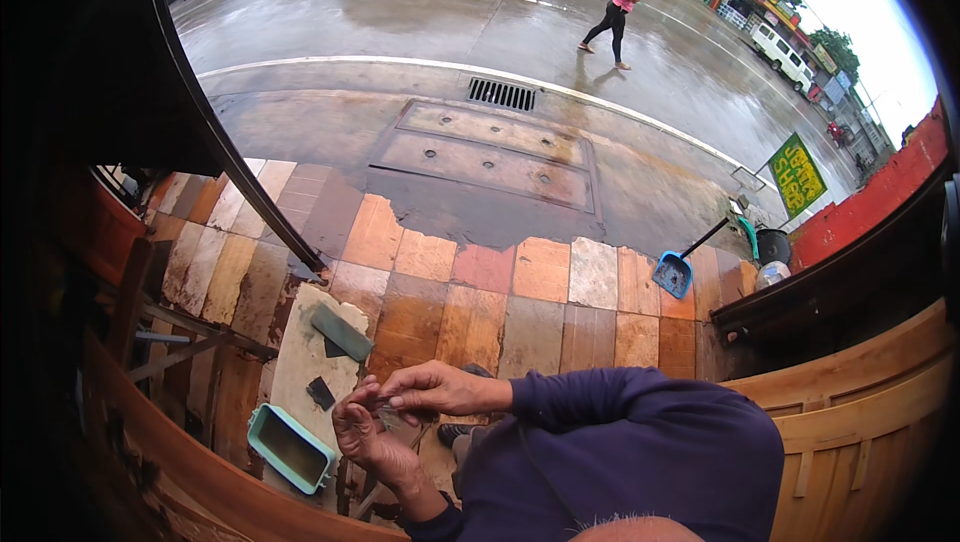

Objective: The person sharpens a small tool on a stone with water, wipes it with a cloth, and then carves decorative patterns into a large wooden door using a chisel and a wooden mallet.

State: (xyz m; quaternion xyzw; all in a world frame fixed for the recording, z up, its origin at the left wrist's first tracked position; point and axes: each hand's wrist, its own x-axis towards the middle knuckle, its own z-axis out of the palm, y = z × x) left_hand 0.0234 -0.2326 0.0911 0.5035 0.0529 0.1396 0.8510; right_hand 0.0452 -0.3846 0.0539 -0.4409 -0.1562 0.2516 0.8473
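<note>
Hands [440, 388] tog, part-curled; can't tell if holding smth; teal tub [262, 426] nr L.

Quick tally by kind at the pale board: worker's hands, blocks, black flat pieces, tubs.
Left hand and right hand: 2
Grey-green block: 1
Black flat pieces: 2, one partly under the block
Pale green tub: 1
Total: 6
</note>
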